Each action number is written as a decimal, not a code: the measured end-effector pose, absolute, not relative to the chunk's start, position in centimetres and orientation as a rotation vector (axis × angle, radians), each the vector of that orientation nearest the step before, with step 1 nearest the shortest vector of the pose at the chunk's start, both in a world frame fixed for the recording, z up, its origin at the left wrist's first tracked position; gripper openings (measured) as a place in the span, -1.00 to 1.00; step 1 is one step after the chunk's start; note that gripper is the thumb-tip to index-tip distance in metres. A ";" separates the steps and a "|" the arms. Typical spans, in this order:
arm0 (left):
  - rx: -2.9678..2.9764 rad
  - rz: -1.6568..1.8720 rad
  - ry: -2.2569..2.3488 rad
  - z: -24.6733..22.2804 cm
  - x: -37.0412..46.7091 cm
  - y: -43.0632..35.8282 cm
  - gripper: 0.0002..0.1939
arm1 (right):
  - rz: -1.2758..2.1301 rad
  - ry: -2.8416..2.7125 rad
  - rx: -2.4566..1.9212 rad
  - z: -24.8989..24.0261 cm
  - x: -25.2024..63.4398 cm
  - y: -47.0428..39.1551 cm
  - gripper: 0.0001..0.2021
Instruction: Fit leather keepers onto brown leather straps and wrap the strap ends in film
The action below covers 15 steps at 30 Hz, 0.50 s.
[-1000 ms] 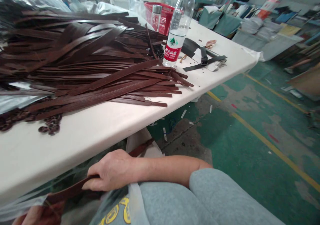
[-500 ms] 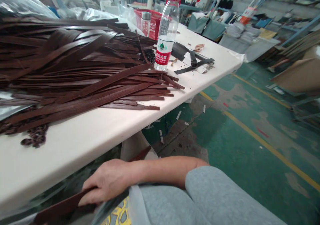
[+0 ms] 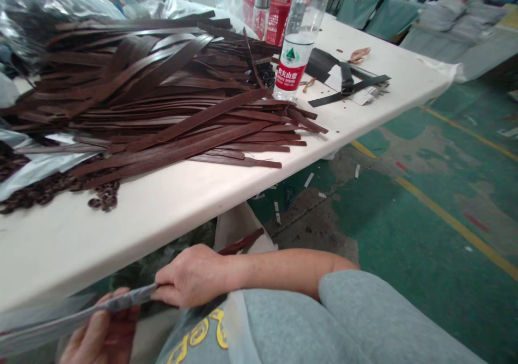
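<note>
One long, flat, glare-greyed strap (image 3: 121, 302) pinched in right hand (image 3: 194, 275) and left hand (image 3: 101, 334) fingers.

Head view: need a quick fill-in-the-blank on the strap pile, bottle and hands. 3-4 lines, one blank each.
1. The clear plastic water bottle carries a ____ label.
2. The pile of dark brown leather straps lies on the ____ table.
3. The right hand and left hand both grip one long strap, held ____ the table's edge.
4. Behind the bottle stands a red plastic ____.

Missing words: red; white; below; basket
</note>
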<state>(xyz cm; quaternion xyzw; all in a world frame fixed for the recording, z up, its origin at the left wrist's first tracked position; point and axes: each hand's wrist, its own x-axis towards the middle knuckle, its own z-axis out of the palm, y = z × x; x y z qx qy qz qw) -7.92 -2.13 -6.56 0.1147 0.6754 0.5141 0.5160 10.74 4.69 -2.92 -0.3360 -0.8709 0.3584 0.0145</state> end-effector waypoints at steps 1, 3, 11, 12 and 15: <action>0.315 1.223 1.629 -6.7 -7.4 -2.2 -0.73 | 1.113 -2.692 -1.021 -3.0 10.5 4.7 -0.53; 0.360 1.243 1.620 -6.9 -6.6 -2.0 -0.72 | 1.100 -2.662 -0.971 -3.1 10.3 4.6 -0.55; 0.376 1.499 1.268 -5.6 -6.2 -1.9 -0.66 | 1.100 -2.390 -0.976 -4.6 12.0 4.1 -0.68; 0.388 1.467 1.248 -5.7 -5.7 -1.9 -0.69 | 1.141 -2.347 -0.955 -5.0 11.9 4.3 -0.68; 0.435 1.460 1.183 -6.1 -5.2 -1.1 -0.68 | 1.249 -2.304 -0.893 -5.8 11.6 4.9 -0.62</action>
